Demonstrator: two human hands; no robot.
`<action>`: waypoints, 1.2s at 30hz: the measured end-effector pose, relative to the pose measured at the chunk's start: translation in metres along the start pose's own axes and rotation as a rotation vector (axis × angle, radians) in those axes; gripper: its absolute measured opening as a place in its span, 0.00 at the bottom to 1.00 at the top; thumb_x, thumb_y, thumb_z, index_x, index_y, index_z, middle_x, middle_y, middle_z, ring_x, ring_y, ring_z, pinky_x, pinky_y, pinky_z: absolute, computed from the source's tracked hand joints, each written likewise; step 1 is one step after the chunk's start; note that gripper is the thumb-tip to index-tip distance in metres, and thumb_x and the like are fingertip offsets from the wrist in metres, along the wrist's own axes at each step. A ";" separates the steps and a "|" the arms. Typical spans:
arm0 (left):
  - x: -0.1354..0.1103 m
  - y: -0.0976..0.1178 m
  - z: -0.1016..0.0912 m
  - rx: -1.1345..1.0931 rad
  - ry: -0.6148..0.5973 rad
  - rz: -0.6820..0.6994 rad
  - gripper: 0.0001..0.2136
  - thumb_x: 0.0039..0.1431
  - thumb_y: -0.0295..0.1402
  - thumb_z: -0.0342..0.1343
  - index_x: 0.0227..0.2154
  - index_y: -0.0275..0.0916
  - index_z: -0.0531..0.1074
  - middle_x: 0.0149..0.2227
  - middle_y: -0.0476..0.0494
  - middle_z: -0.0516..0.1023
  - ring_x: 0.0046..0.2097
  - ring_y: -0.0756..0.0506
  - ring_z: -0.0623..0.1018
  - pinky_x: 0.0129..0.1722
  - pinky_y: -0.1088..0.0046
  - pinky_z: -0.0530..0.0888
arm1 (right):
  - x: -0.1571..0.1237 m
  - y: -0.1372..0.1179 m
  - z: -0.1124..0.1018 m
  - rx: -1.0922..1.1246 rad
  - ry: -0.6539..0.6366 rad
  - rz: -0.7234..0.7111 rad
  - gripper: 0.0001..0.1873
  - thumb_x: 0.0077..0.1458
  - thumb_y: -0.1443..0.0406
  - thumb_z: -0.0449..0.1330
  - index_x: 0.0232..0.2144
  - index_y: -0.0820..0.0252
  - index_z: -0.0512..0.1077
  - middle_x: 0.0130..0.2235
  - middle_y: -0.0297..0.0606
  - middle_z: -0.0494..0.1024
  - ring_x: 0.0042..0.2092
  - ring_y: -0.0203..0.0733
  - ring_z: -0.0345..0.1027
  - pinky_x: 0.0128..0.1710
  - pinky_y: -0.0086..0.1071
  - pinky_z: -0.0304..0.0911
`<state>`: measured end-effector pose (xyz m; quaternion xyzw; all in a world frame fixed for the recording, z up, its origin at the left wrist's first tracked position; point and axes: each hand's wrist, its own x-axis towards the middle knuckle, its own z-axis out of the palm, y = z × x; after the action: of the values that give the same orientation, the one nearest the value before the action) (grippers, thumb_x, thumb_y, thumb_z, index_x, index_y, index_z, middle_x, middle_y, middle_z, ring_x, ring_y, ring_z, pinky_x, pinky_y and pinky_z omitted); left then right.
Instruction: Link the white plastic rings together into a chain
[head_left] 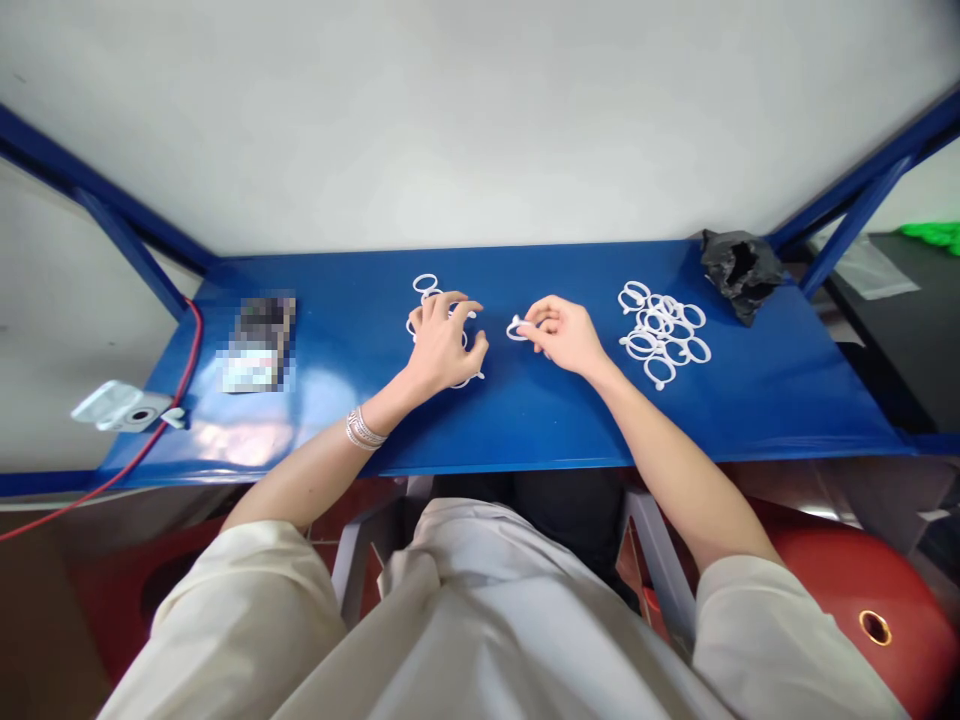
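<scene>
A person's right hand [566,335] pinches a white plastic ring [516,328] in its fingertips just above a blue metal bench [525,430]. The left hand [444,345], half open with fingers curved, lies over a tangle of rings [425,284]. A loose heap of rings [652,322] sits just beside the right hand. A pixelated packet [259,345] shows no legible print.
</scene>
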<state>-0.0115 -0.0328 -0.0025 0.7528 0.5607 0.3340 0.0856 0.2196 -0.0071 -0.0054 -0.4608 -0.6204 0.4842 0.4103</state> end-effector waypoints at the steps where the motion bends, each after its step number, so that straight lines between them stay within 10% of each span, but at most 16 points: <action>1: 0.000 0.003 -0.001 -0.033 -0.007 0.031 0.14 0.60 0.36 0.63 0.48 0.42 0.78 0.59 0.31 0.77 0.61 0.28 0.71 0.61 0.43 0.64 | -0.002 0.000 0.006 0.043 -0.034 0.013 0.25 0.49 0.49 0.78 0.35 0.56 0.71 0.27 0.31 0.77 0.23 0.36 0.69 0.23 0.32 0.65; 5: 0.002 0.010 -0.006 -0.312 -0.147 0.124 0.11 0.67 0.42 0.59 0.39 0.40 0.78 0.42 0.37 0.82 0.45 0.39 0.77 0.51 0.56 0.70 | -0.006 -0.004 0.019 0.176 -0.126 0.015 0.26 0.49 0.47 0.78 0.34 0.57 0.73 0.25 0.33 0.77 0.25 0.39 0.74 0.26 0.35 0.73; 12: 0.006 0.013 -0.007 -1.101 -0.561 -0.134 0.21 0.64 0.52 0.63 0.26 0.40 0.69 0.23 0.50 0.64 0.25 0.50 0.62 0.27 0.70 0.60 | -0.017 -0.027 0.020 0.418 -0.408 0.072 0.24 0.53 0.49 0.77 0.30 0.58 0.72 0.20 0.25 0.67 0.20 0.32 0.60 0.20 0.31 0.64; 17: 0.005 0.020 -0.009 -1.291 -0.524 -0.148 0.28 0.60 0.55 0.63 0.19 0.41 0.60 0.20 0.52 0.57 0.25 0.51 0.60 0.28 0.68 0.62 | -0.025 -0.033 0.028 0.671 -0.464 0.127 0.27 0.57 0.53 0.76 0.22 0.56 0.64 0.19 0.20 0.53 0.20 0.28 0.44 0.19 0.28 0.61; 27: 0.001 0.016 0.005 -1.023 -0.046 -0.035 0.18 0.62 0.48 0.70 0.45 0.40 0.78 0.39 0.44 0.82 0.37 0.50 0.81 0.36 0.73 0.78 | -0.021 -0.022 0.026 0.425 -0.233 -0.047 0.18 0.55 0.50 0.77 0.31 0.58 0.81 0.33 0.37 0.80 0.29 0.38 0.75 0.32 0.38 0.77; 36: -0.004 0.018 0.007 -0.964 -0.123 -0.051 0.21 0.68 0.49 0.64 0.52 0.38 0.83 0.48 0.37 0.87 0.40 0.46 0.86 0.41 0.69 0.85 | -0.024 -0.017 0.037 0.148 -0.052 -0.221 0.18 0.57 0.48 0.74 0.30 0.55 0.81 0.34 0.36 0.79 0.31 0.39 0.73 0.33 0.38 0.72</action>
<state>0.0061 -0.0412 -0.0003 0.6319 0.3544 0.5084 0.4654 0.1876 -0.0407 0.0026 -0.3455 -0.6404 0.4923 0.4776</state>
